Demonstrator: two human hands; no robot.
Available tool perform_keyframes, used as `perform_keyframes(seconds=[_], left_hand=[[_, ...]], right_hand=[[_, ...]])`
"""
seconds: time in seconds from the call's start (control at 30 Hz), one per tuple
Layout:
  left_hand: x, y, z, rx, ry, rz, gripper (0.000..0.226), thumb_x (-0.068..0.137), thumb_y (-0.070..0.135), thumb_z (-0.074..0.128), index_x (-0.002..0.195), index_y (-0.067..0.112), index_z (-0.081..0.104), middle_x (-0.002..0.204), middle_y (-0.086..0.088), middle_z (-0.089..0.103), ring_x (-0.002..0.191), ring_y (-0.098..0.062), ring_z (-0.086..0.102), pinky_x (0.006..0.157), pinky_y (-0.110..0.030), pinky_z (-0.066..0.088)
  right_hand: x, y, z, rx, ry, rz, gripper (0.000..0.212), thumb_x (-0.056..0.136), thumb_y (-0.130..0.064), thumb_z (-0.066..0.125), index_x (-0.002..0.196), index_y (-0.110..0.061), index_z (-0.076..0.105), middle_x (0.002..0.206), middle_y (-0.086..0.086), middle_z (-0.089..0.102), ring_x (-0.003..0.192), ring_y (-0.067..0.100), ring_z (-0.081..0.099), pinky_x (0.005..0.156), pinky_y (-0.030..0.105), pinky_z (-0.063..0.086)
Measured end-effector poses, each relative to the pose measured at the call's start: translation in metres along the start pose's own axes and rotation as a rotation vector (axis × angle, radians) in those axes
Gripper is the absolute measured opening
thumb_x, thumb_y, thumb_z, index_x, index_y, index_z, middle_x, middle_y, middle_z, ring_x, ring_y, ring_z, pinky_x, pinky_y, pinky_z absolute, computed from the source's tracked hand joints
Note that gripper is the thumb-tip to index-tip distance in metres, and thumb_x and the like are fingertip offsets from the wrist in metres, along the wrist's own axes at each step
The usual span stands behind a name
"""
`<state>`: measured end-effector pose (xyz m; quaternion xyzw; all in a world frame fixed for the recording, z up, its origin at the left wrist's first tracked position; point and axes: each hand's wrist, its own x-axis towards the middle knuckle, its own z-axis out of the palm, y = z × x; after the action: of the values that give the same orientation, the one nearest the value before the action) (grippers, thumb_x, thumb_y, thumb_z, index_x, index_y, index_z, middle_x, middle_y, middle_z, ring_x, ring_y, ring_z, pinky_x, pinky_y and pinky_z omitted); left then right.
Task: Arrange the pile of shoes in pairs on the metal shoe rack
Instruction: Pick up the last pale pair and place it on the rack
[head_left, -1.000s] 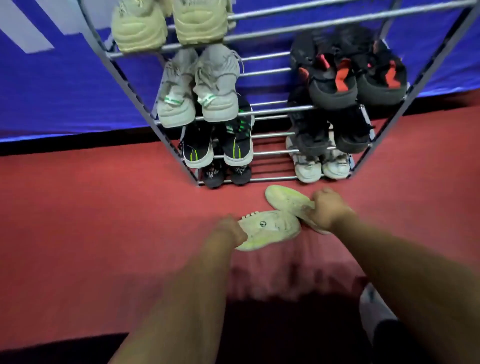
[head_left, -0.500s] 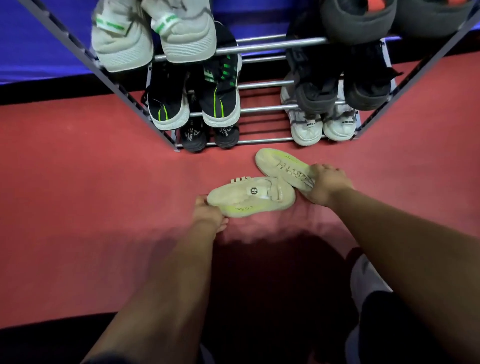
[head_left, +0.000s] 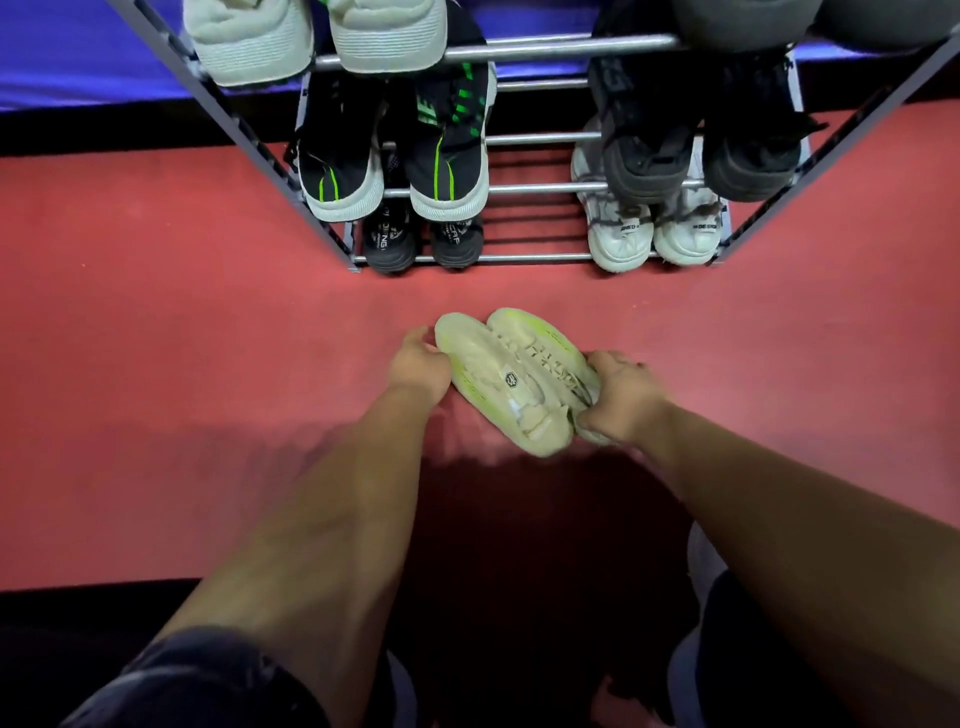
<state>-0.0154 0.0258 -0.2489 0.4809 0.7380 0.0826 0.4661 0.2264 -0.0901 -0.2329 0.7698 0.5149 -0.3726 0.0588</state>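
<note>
Two pale yellow-green shoes lie side by side on the red floor in front of the metal shoe rack (head_left: 519, 257). My left hand (head_left: 418, 364) grips the left shoe (head_left: 488, 379) at its outer edge near the toe. My right hand (head_left: 618, 397) grips the right shoe (head_left: 545, 348) at its heel end. Both shoes point away from me, toes toward the rack, and they touch along their length.
The rack holds pairs: small black shoes (head_left: 418, 241) and white sneakers (head_left: 654, 236) on the bottom bars, black-green sneakers (head_left: 395, 156) and dark grey shoes (head_left: 696, 145) above, beige soles (head_left: 311, 36) higher. A gap lies between the bottom pairs. A blue wall stands behind.
The two pale shoes were apart, the left one lying sideways. Both hands have brought them together side by side, and the view has dropped closer to the floor.
</note>
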Motion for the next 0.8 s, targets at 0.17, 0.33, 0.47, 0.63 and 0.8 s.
perform_keyframes(seconds=[0.17,0.33,0.47,0.63,0.8], left_hand=[[-0.016,-0.002,0.008,-0.062,-0.084,-0.002,0.059,0.095,0.025,0.059,0.153,0.034,0.047,0.121,0.017,0.064,0.114,-0.019,0.065,0.099,-0.043,0.057],[-0.033,0.008,0.038,0.304,-0.12,0.009,0.135,0.064,0.085,0.069,0.168,0.017,0.017,0.176,0.004,0.008,0.157,-0.032,0.028,0.125,-0.051,0.03],[-0.056,0.016,0.068,0.593,-0.129,-0.048,0.15,0.068,0.08,0.076,0.166,0.002,-0.006,0.174,-0.017,-0.011,0.148,-0.042,0.037,0.118,-0.05,0.038],[-0.067,0.022,0.078,0.652,-0.133,-0.065,0.129,0.084,0.034,0.081,0.164,-0.002,-0.013,0.174,-0.02,-0.016,0.141,-0.041,0.04,0.108,-0.043,0.046],[-0.069,-0.002,0.062,0.838,-0.07,0.06,0.123,0.085,0.03,0.078,0.167,0.005,-0.01,0.172,-0.025,-0.01,0.148,-0.041,0.032,0.115,-0.041,0.04]], right_hand=[[-0.01,-0.009,0.017,0.156,0.02,0.041,0.084,0.065,-0.043,0.086,0.138,-0.02,0.052,0.126,0.002,0.057,0.115,0.028,0.06,0.1,0.036,0.05],[-0.013,-0.014,0.023,0.084,0.053,0.055,0.086,0.071,-0.047,0.081,0.142,-0.017,0.044,0.133,0.007,0.052,0.121,0.035,0.055,0.101,0.042,0.05],[-0.01,-0.008,0.014,-0.025,0.14,0.048,0.086,0.077,-0.058,0.076,0.145,-0.018,0.043,0.137,0.007,0.049,0.125,0.036,0.049,0.099,0.05,0.052],[-0.008,0.001,0.003,-0.075,0.19,0.063,0.082,0.078,-0.06,0.074,0.143,-0.019,0.045,0.132,0.007,0.049,0.122,0.035,0.049,0.094,0.05,0.053],[-0.009,0.003,0.01,-0.096,0.15,0.091,0.084,0.079,-0.061,0.074,0.141,-0.014,0.043,0.135,0.01,0.047,0.125,0.036,0.048,0.099,0.048,0.05]])
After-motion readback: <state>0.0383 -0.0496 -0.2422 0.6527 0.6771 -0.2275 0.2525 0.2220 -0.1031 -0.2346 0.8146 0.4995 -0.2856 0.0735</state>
